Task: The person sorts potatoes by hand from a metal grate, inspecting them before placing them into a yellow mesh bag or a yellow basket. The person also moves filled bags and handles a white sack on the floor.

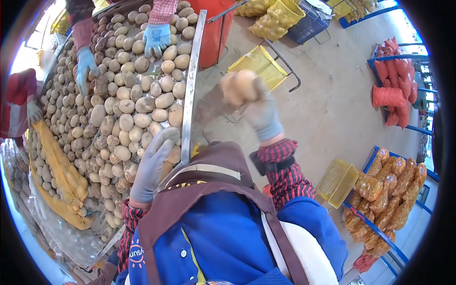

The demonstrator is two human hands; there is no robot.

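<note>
My right hand point(262, 111), in a grey glove, is raised over the floor and closed around two potatoes point(239, 87), which look blurred. My left hand point(153, 164), also gloved, rests with fingers spread on the potatoes point(124, 122) at the near right edge of the sorting table, beside its metal rim point(188, 90). A potato point(174, 155) lies just under the fingertips. The table is covered with several loose potatoes.
Another person's blue-gloved hands point(157, 38) point(86, 66) sort potatoes at the far end. A third person's hand point(33, 112) holds a yellow net sack point(59, 173) at the left. Yellow crates point(337, 181), a red bin point(214, 28) and filled orange sacks point(387, 190) stand on the floor.
</note>
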